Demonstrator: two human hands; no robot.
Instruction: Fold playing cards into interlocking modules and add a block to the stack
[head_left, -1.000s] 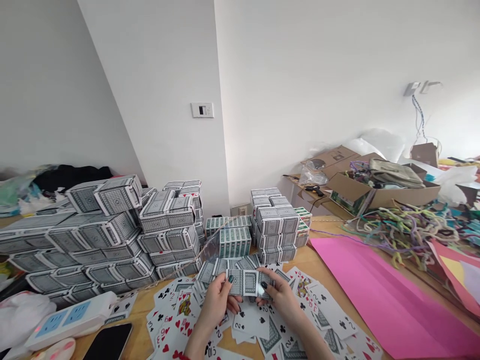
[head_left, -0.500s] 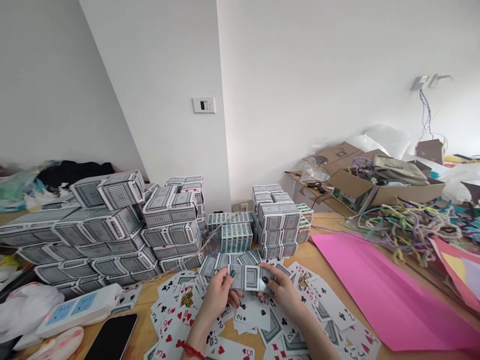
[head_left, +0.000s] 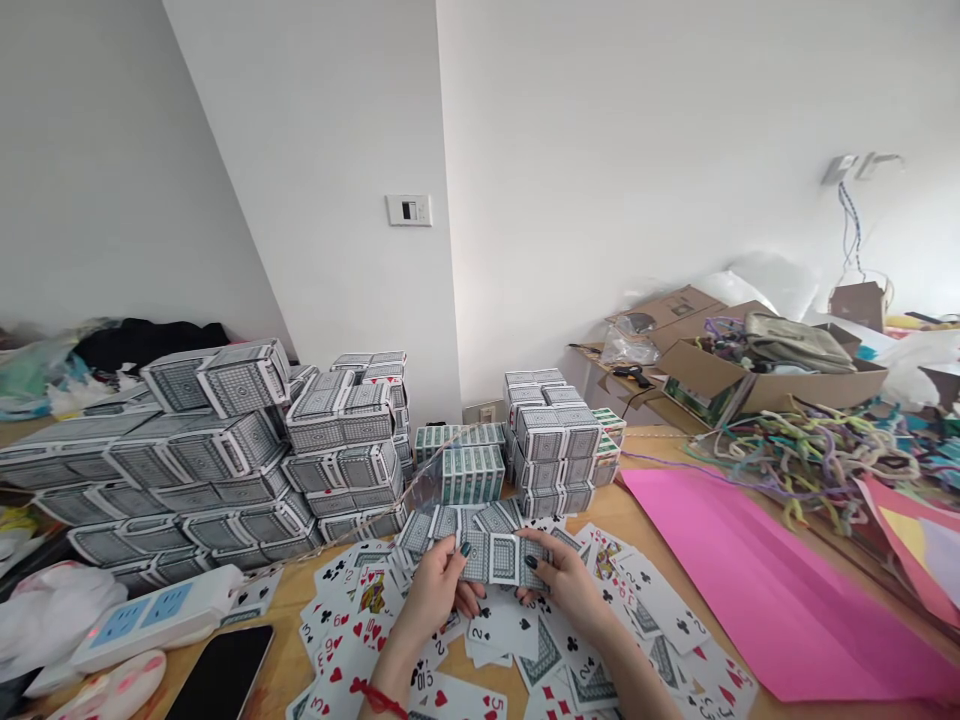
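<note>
Between both hands, a few playing cards (head_left: 503,559) are held overlapping, with their patterned backs facing up. My left hand (head_left: 439,582) pinches their left end, thumb on top and fingers underneath. At the right end, my right hand (head_left: 560,576) grips them the same way. Loose playing cards (head_left: 504,622) lie spread on the table below and around, some face up, some face down. Just beyond the held cards, more face-down cards (head_left: 448,521) are fanned out.
Block-like stacks built of folded cards stand at the left (head_left: 225,450) and behind centre (head_left: 551,440). Green card boxes (head_left: 472,475) sit between them. A power strip (head_left: 157,615) and phone (head_left: 221,675) lie at left, pink paper (head_left: 750,580) and pipe cleaners (head_left: 810,455) at right.
</note>
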